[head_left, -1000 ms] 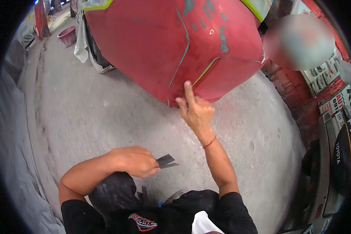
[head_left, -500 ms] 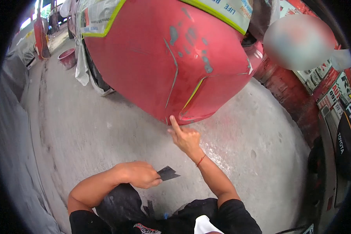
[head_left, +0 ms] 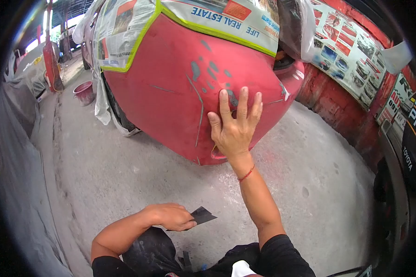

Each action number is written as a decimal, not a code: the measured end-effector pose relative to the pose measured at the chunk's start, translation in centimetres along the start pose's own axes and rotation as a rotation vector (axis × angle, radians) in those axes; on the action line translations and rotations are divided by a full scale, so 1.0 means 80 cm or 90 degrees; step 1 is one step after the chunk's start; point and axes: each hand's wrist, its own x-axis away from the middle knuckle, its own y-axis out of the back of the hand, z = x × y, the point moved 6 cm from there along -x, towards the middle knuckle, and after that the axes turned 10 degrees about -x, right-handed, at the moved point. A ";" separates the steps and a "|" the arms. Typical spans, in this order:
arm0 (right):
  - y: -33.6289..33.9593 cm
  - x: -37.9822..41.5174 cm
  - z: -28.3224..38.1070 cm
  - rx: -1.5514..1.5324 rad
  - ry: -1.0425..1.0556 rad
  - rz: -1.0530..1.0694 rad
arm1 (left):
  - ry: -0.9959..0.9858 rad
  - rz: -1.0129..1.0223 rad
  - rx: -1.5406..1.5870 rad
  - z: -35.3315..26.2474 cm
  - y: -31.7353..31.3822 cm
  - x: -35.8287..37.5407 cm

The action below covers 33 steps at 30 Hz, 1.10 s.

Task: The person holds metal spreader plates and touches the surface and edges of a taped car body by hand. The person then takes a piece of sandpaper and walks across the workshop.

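A red car bumper (head_left: 171, 106) with grey filler patches and scratch lines fills the upper middle. My right hand (head_left: 235, 127) lies with spread fingers against its lower right part, covering some of the patches. Near my left knee, my left hand (head_left: 171, 217) is closed on a dark piece of sandpaper (head_left: 203, 215), whose pointed end sticks out to the right. Newspaper masking (head_left: 217, 17) with yellow-green tape borders the bumper's top edge.
A pink bucket (head_left: 84, 93) stands on the concrete floor (head_left: 115, 171) at the left, near a red post (head_left: 52, 69). Grey sheeting (head_left: 21, 171) hangs along the left. At the right are a red wall with posters (head_left: 346, 51) and a dark Toyota item (head_left: 406, 157).
My right hand has moved up from the bumper's lower tip, going from a pointing finger to spread fingers. The view has tilted up. My left hand still holds the sandpaper.
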 end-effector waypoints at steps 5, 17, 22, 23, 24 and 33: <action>-0.016 0.032 0.014 -0.019 -0.019 0.003 | 0.010 0.012 0.006 -0.005 0.006 -0.001; -0.025 0.074 0.023 -0.040 -0.007 0.055 | -0.023 -0.025 0.015 -0.005 0.003 -0.002; -0.013 0.032 0.015 -0.043 -0.047 0.016 | -0.024 -0.003 0.008 -0.007 0.006 0.001; -0.012 0.022 0.014 -0.041 -0.050 0.017 | -0.015 0.007 0.010 -0.008 0.007 0.002; -0.010 0.011 0.010 -0.045 -0.074 -0.002 | -0.005 0.016 0.012 -0.007 0.007 0.002; -0.020 0.027 0.011 -0.037 -0.068 -0.026 | -0.016 -0.011 0.008 0.004 -0.003 -0.001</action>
